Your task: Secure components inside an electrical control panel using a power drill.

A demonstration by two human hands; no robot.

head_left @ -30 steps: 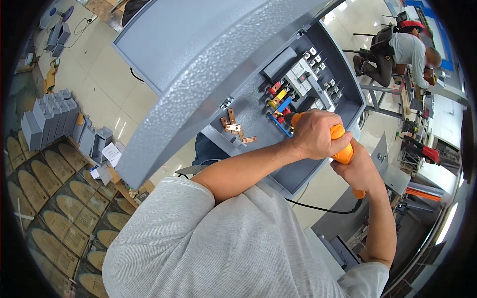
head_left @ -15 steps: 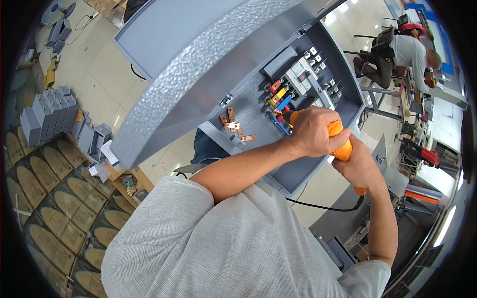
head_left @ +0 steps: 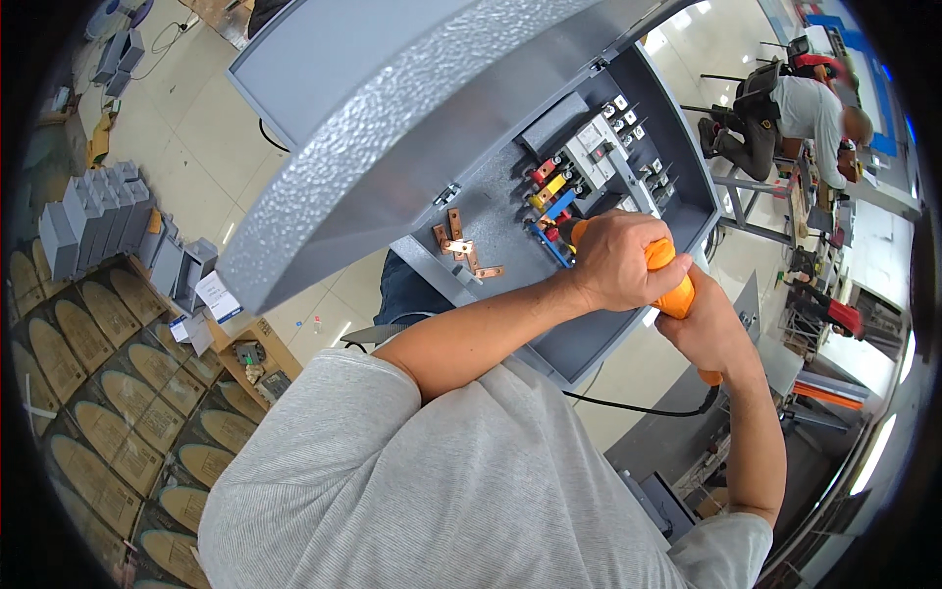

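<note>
Gripping an orange power screwdriver (head_left: 677, 294) with both hands, the person leans over an open grey electrical cabinet (head_left: 510, 226). Left hand (head_left: 618, 260) is wrapped tight round the front of the tool body, fingers fully curled, probably to steady the nose and press it in. Right hand (head_left: 708, 329) is closed round the rear handle, likely there to push and work the trigger; trigger finger itself can't be made out. Tool tip sits at the lower right of the cabinet's back panel, just beside the red, yellow and blue busbar pieces (head_left: 549, 191); the bit is hidden behind the left hand, so contact can't be confirmed. Black power cord (head_left: 638, 407) trails from the tool's rear, below the cabinet. Copper strips (head_left: 461, 245) are fixed to the panel left of the tool. White breakers (head_left: 608, 137) sit above the tool. Cabinet door (head_left: 392, 128) hangs open to the upper left, leaving access. Stacked grey boxes (head_left: 93, 211) stand far left of the cabinet on the floor. Another person (head_left: 785, 113) works well apart, upper right of the cabinet.
</note>
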